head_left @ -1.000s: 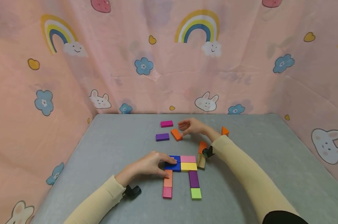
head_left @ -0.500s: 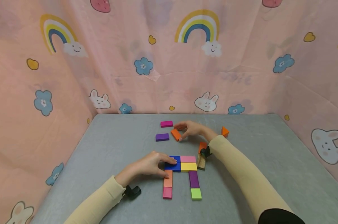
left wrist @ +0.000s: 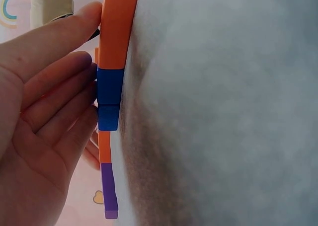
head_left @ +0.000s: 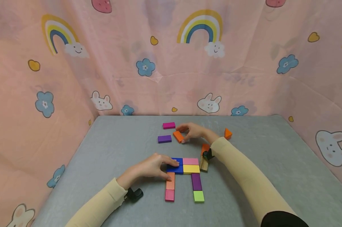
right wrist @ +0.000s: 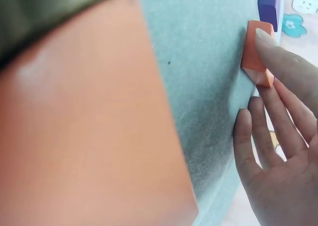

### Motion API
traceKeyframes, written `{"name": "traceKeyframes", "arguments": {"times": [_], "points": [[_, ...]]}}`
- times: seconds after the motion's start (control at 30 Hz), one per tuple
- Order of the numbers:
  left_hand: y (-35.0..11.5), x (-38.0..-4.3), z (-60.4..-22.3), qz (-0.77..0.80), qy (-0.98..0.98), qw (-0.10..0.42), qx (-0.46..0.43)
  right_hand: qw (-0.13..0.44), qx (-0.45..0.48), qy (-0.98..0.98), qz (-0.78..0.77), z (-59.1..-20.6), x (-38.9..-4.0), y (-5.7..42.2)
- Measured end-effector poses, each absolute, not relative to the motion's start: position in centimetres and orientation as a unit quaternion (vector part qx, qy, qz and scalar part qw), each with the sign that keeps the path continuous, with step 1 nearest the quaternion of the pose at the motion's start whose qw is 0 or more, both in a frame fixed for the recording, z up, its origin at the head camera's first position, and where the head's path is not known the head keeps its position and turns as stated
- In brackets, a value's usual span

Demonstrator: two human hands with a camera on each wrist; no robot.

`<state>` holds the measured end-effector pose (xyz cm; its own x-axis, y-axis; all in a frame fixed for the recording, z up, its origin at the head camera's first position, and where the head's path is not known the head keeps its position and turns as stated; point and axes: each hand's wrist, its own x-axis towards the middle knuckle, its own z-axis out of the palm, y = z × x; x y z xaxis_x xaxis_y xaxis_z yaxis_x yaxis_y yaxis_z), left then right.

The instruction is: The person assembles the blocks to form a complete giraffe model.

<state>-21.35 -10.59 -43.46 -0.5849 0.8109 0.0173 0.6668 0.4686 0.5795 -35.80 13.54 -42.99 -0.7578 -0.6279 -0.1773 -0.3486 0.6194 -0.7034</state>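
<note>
Head view showed us two bare hands over a grey table [head_left: 122, 135], with a pink printed curtain [head_left: 171, 78] at its far side. We saw the right hand [head_left: 197, 130] at the far middle, its thumb at the near side and its index finger at the far side of an orange block [head_left: 177, 136], pinching it; how firmly, we could not tell. That block lay slantwise, right of a violet block [head_left: 164, 139] and near a magenta block [head_left: 169, 125], which was farther off. Nearer to us, the left hand [head_left: 152, 165] lay with its fingers extended over two blue blocks [head_left: 175, 169] and its thumb spread apart onto a peach block [head_left: 171, 183]; from the left wrist we saw the fingertips touching rather than grasping. Right of the blue pair we found a pink block [head_left: 190, 161] and a yellow block [head_left: 191, 169], side by side. Two legs ran toward us: the peach block with a rose block [head_left: 169, 195] on the left, a plum block [head_left: 196, 182] with a lime block [head_left: 199, 196] on the right. Right of this figure we noticed a wood-brown block [head_left: 204, 165] end to end with a second orange block [head_left: 205, 148], and farther right an orange triangular block [head_left: 228, 134].
</note>
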Motion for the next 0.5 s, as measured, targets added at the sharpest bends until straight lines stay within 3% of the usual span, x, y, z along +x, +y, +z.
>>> {"name": "traceKeyframes", "arguments": {"times": [0.5], "points": [[-10.5,-21.3,-43.5,0.281,0.845,0.137,0.434,0.149,-0.207,0.89,-0.377,-41.6,-33.9,18.3]]}}
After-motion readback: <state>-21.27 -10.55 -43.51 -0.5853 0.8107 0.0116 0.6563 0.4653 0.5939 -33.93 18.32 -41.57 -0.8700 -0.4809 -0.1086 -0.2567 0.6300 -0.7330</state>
